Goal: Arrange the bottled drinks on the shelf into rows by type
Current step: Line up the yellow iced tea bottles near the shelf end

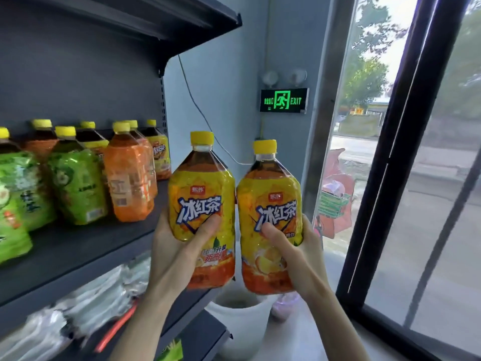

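- Far left on the shelf (78, 251) stood the green-label bottles (75, 183). I counted two clearly, with a blurred third at the frame edge. They sat together at that end, so I judged that row already begun.
- Next came the orange-label bottles (127, 178). One was in front, one just behind it and a third further back left, so these were not yet in a clean row.
- At the shelf's back right corner I saw one yellow-label bottle (159, 152); a second further left was too hidden to confirm. That made seven yellow caps on the shelf in all.
- My left hand (177, 256) gripped the left bottle (201, 194) low on its body. The thumb (208, 225) was pressed across the label, the fingers wrapped behind out of view.
- My right hand (299, 256) held the right bottle (270, 204) the same way, with its thumb (270, 230) on the front.
- Both iced teas were upright, off the shelf, with their shoulders touching. I judged I'd paired them so they could go in as one type beside that yellow one.
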A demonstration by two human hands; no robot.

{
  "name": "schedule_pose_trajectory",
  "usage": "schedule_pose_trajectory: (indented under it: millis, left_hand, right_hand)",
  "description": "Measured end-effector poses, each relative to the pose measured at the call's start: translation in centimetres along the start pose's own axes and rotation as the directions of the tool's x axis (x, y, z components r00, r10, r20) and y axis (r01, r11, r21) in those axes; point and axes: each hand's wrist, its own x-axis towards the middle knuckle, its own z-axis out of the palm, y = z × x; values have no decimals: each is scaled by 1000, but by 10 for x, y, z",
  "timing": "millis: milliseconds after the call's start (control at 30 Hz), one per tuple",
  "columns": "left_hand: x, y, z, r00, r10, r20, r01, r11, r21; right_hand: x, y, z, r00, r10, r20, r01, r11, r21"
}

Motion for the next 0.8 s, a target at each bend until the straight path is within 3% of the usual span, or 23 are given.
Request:
schedule_pose_trajectory:
  millis: [333,700,800]
  left_hand:
    - [83,-67,103,981,16,-193,1,996,85]
    - [191,-118,74,887,191,-421,-28,931,365]
    - [221,-131,62,879,149,-453,29,931,364]
  right_hand:
    - [166,81,-37,973,49,227,-58,998,35]
    - [287,127,71,879,37,475,-132,977,168]
    - [308,134,100,854,21,520,-144,970,197]
